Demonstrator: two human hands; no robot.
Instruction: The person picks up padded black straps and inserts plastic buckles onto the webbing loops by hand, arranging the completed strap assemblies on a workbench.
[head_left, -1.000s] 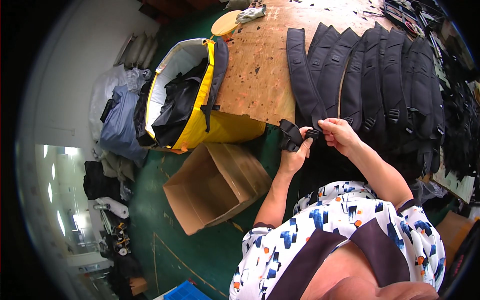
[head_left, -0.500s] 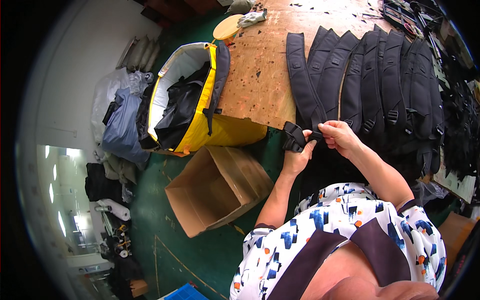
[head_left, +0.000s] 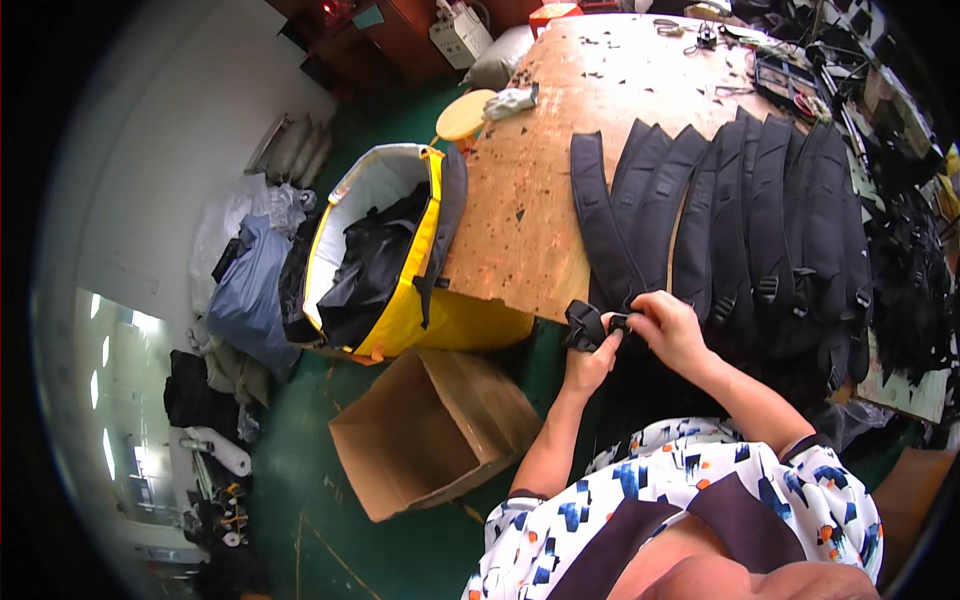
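Observation:
A row of padded black shoulder straps (head_left: 740,215) lies on the wooden table, with plastic buckles at their near ends. At the table's near edge, the leftmost shoulder strap (head_left: 603,215) runs down to both hands. My left hand (head_left: 592,365) is closed with a looped bundle of black webbing (head_left: 582,326) in it. Between the thumbs and fingers sits a small black buckle (head_left: 619,322) at the strap's end. My right hand (head_left: 668,328) pinches at this buckle from the right; its fingertips partly hide what they grip.
An open yellow bag (head_left: 435,240) filled with black material stands left of the table (head_left: 520,260). Below it, an open cardboard box (head_left: 430,430) rests on the green floor. A white glove (head_left: 511,103) lies by a round stool (head_left: 464,116). Black scraps pile up at the right.
The view has tilted up, so the table and straps sit lower in the picture. Both hands stay at the strap's end, and the right hand's fingers have shifted around the buckle.

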